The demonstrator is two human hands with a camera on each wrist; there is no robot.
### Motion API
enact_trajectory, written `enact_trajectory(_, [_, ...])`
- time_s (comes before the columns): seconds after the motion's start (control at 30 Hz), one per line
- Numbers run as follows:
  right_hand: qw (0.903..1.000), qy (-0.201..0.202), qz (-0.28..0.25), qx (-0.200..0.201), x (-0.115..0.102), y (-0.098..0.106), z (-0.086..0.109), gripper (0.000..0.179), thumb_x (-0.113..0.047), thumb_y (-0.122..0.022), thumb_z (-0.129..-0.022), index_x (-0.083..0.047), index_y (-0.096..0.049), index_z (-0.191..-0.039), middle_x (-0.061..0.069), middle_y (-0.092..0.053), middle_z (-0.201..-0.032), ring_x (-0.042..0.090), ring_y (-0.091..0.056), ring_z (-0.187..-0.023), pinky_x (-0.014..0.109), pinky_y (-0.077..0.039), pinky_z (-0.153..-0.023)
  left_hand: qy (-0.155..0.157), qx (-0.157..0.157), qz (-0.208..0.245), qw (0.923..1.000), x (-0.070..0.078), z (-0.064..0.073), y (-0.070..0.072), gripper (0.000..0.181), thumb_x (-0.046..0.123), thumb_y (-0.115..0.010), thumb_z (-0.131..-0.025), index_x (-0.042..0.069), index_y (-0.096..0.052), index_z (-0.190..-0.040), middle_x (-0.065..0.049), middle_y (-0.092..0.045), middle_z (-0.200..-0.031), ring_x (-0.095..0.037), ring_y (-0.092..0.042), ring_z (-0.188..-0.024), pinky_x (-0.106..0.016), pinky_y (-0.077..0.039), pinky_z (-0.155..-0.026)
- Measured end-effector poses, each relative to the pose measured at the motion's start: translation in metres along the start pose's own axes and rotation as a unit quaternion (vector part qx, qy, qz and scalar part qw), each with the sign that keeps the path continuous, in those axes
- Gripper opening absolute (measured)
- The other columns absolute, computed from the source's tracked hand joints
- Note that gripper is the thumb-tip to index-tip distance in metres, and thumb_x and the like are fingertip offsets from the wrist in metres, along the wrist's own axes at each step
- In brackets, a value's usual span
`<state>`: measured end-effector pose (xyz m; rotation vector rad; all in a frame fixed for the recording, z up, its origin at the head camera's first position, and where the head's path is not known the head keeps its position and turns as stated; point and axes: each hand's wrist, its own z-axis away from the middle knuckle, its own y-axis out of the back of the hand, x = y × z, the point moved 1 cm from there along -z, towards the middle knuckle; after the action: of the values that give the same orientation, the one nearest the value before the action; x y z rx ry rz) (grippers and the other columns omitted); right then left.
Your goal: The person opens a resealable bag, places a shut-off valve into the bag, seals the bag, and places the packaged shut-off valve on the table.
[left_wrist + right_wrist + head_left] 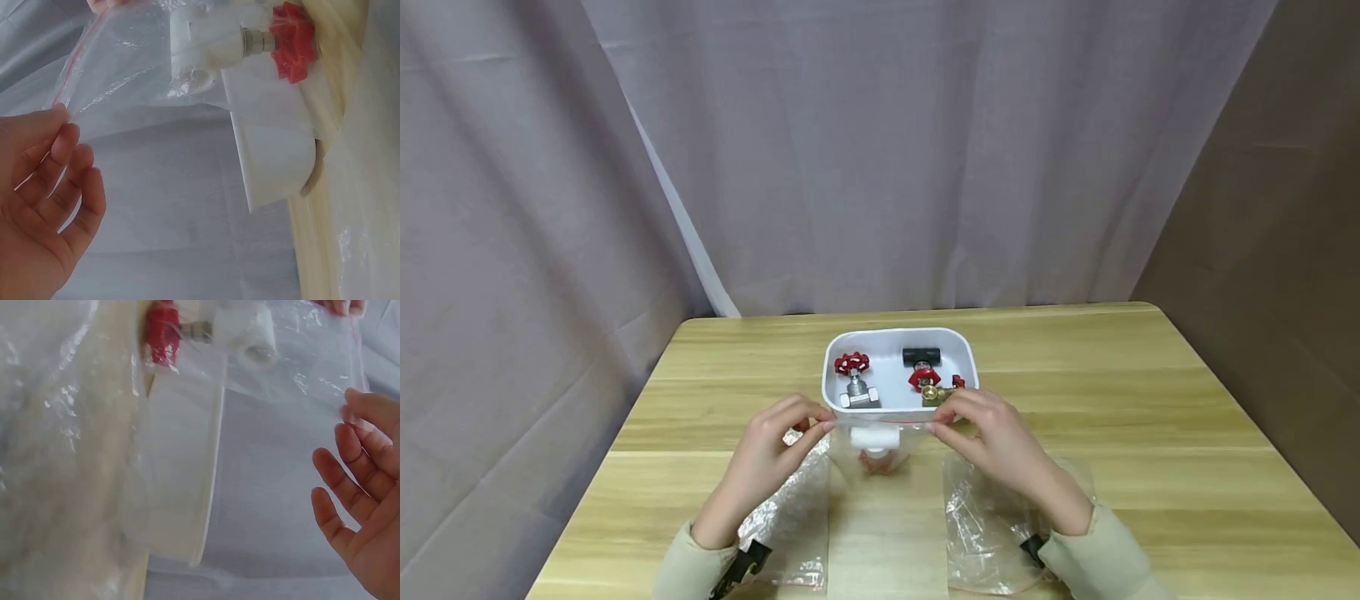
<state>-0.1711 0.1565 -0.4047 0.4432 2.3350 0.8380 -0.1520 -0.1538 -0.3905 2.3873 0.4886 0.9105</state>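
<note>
Through my remote head view, left fingers and right fingers pinch a clear bag, lower centre of frame, white valve inside; one slipping pinch could drop it.

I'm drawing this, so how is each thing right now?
Held bag: held up by its edge; can't tell if sealed
Left hand: pinching that edge
Right hand: pinching that edge
White valve: inside that bag
Tray: upright, lidless
Silver valve: in tray
Black valve: in tray
Brass valve: in tray
Left bag: lying on the table
Right bag: lying on the table
Curtain: hanging
</note>
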Motion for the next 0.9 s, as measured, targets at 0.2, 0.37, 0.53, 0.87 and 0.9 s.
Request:
enact_trajectory(0.2, [0.9992, -0.035, -0.018, 0.004, -0.002, 0.017, -0.002, 0.014, -0.009, -0.079, -0.086, -0.014, -0.073, -0.098, -0.011, -0.068, -0.092, 0.006, -0.064, -0.083, 0.026, -0.057, -0.071, -0.007, -0.004, 0.002, 1.0000, 0.005, 0.001, 0.004, 0.013, 0.011, -0.076, -0.090, 0.014, -0.075, -0.102, 0.009, -0.070, -0.099, -0.006, -0.062, -0.081, -0.025, -0.055, -0.071])
enact_trajectory(0.37, [0.9990, -0.033, 0.008, 0.028, -0.001, 0.034, 0.002, 0.018, -0.006, -0.080, -0.083, -0.013, -0.074, -0.098, -0.011, -0.070, -0.094, 0.009, -0.066, -0.088, 0.034, -0.056, -0.083, -0.007, 0.020, -0.010, 0.9997, 0.005, 0.004, 0.010, 0.017, 0.006, -0.079, -0.086, 0.011, -0.075, -0.102, 0.009, -0.070, -0.099, -0.005, -0.058, -0.077, -0.026, -0.054, -0.069])
enact_trajectory(0.53, [0.9976, -0.052, 0.027, 0.036, -0.004, 0.049, 0.004, 0.019, -0.007, -0.080, -0.083, -0.017, -0.075, -0.098, -0.012, -0.070, -0.097, 0.011, -0.067, -0.093, 0.034, -0.054, -0.088, -0.012, 0.026, -0.011, 0.9995, 0.005, 0.006, 0.016, 0.018, 0.004, -0.079, -0.085, 0.011, -0.075, -0.102, 0.008, -0.070, -0.099, -0.006, -0.058, -0.077, -0.025, -0.054, -0.071])
enact_trajectory(0.87, [0.9996, 0.019, -0.016, 0.013, -0.035, 0.029, 0.002, 0.020, -0.005, -0.078, -0.085, -0.017, -0.073, -0.100, -0.010, -0.070, -0.097, 0.009, -0.067, -0.087, 0.027, -0.056, -0.079, 0.023, 0.001, -0.035, 0.9991, 0.001, 0.022, 0.032, 0.019, 0.005, -0.077, -0.087, 0.018, -0.075, -0.101, 0.012, -0.068, -0.096, -0.004, -0.056, -0.076, -0.022, -0.051, -0.061])
enact_trajectory(0.9, [0.9993, 0.026, -0.026, 0.006, -0.039, 0.023, 0.001, 0.019, -0.006, -0.077, -0.086, -0.017, -0.073, -0.100, -0.010, -0.070, -0.098, 0.008, -0.067, -0.088, 0.027, -0.056, -0.079, 0.028, -0.002, -0.038, 0.9989, 0.000, 0.024, 0.034, 0.019, 0.005, -0.077, -0.087, 0.018, -0.074, -0.101, 0.012, -0.067, -0.095, -0.004, -0.055, -0.076, -0.020, -0.049, -0.058])
